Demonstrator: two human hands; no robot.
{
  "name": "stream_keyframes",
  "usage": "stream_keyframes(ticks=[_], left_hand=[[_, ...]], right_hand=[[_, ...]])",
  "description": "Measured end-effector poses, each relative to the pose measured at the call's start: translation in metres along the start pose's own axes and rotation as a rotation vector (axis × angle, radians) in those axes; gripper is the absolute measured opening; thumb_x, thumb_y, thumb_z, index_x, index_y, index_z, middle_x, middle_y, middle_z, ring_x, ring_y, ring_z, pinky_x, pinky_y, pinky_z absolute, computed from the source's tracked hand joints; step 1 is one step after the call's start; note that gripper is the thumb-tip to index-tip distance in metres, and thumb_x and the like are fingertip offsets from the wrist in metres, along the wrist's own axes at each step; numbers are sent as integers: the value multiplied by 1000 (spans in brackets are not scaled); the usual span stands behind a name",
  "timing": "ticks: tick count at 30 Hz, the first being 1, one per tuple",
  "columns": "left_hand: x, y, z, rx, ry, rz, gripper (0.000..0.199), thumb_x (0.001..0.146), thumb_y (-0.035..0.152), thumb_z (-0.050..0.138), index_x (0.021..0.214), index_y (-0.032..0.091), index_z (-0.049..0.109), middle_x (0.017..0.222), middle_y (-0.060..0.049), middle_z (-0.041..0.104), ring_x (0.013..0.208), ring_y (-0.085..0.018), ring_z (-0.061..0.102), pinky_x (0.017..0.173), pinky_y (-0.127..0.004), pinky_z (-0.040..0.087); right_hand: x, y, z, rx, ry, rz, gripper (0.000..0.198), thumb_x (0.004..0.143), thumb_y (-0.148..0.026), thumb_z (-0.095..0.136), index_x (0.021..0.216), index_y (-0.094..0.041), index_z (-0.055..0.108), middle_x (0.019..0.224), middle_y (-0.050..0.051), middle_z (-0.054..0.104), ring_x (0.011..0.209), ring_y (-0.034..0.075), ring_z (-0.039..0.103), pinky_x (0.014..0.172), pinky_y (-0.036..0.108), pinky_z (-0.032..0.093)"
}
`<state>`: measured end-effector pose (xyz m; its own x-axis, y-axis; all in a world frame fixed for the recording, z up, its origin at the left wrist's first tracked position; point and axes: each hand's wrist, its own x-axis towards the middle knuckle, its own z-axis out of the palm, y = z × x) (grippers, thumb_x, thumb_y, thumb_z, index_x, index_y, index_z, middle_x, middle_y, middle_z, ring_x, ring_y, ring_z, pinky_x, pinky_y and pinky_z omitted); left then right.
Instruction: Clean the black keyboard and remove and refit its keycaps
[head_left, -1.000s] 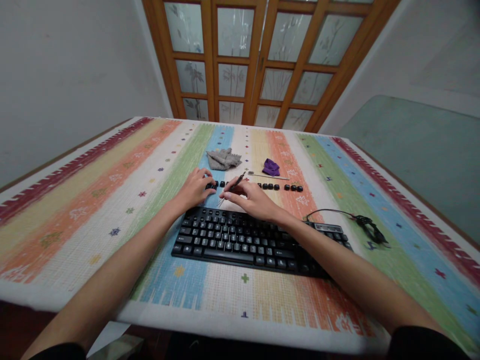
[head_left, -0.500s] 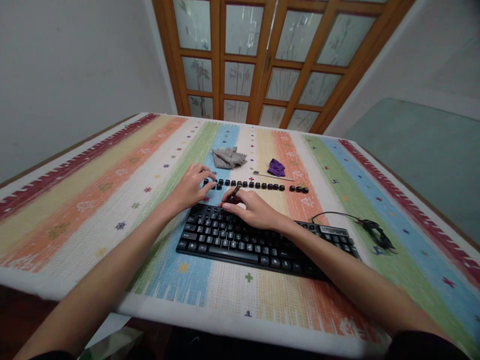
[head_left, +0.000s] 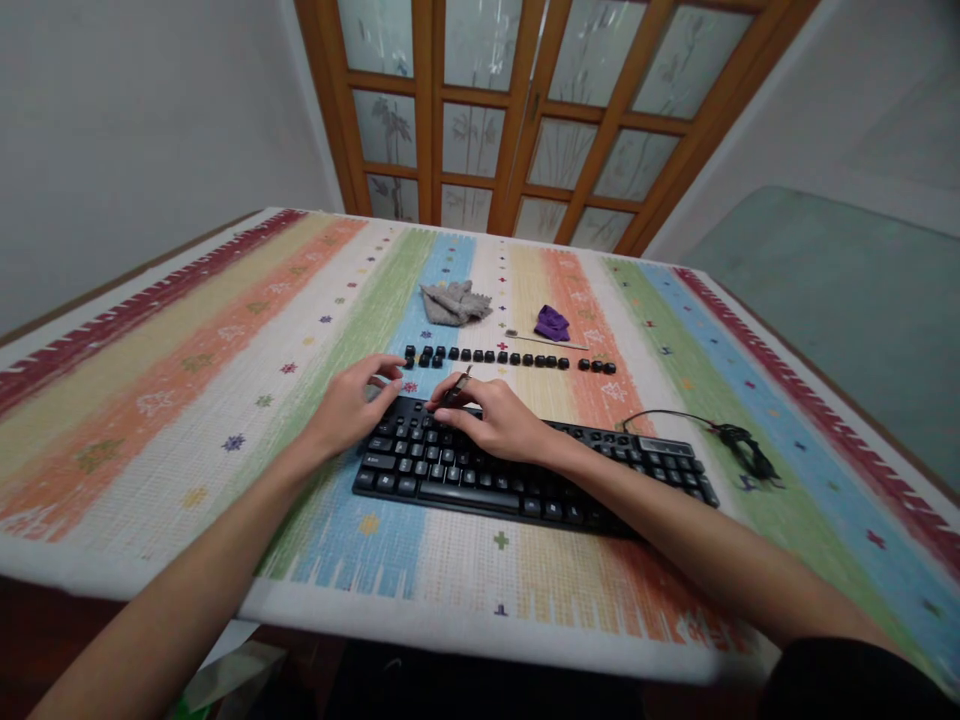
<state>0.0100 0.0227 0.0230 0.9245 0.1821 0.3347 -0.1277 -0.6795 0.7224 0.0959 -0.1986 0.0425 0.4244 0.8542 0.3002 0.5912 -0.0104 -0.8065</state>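
Observation:
A black keyboard [head_left: 469, 498] lies on the striped tablecloth, with several keys gone from its top row. My right hand [head_left: 506, 420] is over the upper left part of the keyboard, its fingers closed around a small, slim dark tool [head_left: 454, 390] whose exact kind I cannot make out. The tool's lower end is close to the top rows of keys. By the keyboard's upper left corner is my left hand [head_left: 351, 405], thumb and fingers apart, with nothing visible between them. Beyond both hands, loose black keycaps [head_left: 514, 358] lie in a row, a few doubled up at the left end.
Behind the keycaps lie a crumpled grey cloth [head_left: 454, 305], a purple cloth [head_left: 553, 324] and a thin rod with a small brush-like end [head_left: 512, 333]. The keyboard's bundled cable [head_left: 746, 455] rests to the right. Wooden glazed doors [head_left: 480, 120] stand past the table's far edge.
My left hand has drawn back from the left end of the keycap row, toward the keyboard's corner. My right hand has shifted slightly left with the tool. The view has tilted a little.

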Motion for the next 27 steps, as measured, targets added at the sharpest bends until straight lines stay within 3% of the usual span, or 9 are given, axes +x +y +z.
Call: stream_keyframes(ticks=[5, 12, 20, 27], left_hand=[[-3, -2, 8, -193, -62, -91, 36, 89, 34, 59, 122, 20, 56, 99, -7, 75, 97, -23, 72, 95, -43, 55], [-6, -3, 9, -327, -16, -150, 36, 87, 31, 61, 120, 19, 53, 96, -8, 77, 97, -23, 74, 97, -43, 55], [-4, -5, 4, -148, -21, -125, 28, 86, 32, 59, 111, 20, 63, 91, -6, 79, 91, -26, 74, 89, -42, 55], [-1, -12, 2, -163, -61, -101, 25, 83, 36, 65, 101, 19, 69, 87, -7, 78, 83, -24, 73, 83, -39, 56]], right_hand=[[2, -3, 6, -51, 42, -16, 8, 93, -26, 62, 97, -22, 67, 95, 5, 77, 90, 21, 73, 86, 39, 55], [5, -8, 15, -223, 64, 61, 12, 91, -29, 64, 98, -20, 66, 83, 5, 74, 75, 19, 68, 74, 35, 51], [16, -24, 1, -403, -99, 112, 13, 92, -25, 58, 91, -14, 64, 75, 3, 67, 69, 15, 60, 68, 28, 43], [27, -15, -4, -349, -97, 118, 12, 92, -26, 60, 89, -15, 64, 72, 1, 65, 65, 13, 58, 65, 26, 40]])
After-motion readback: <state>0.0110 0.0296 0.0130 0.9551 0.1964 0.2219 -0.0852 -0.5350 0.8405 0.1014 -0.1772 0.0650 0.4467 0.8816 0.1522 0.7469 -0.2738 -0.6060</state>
